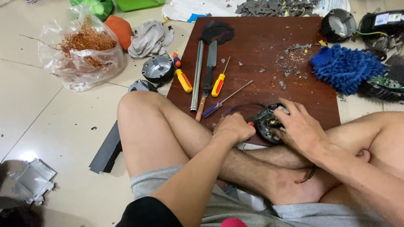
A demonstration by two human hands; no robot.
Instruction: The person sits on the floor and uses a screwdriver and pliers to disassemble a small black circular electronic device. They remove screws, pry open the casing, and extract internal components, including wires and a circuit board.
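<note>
The right hand (301,126) clamps over a round black metal motor core (269,123) at the near edge of the dark wooden board (261,46); just beside that grasp, the left hand (232,127) is closed on a red-handled tool (251,123); the core looks heavy, rigid, sharp-edged, best held by its rim.

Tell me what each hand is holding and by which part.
The right hand grips the round black motor part over its top and far rim. The left hand closes on a red-tipped tool; where exactly cannot be told.
</note>
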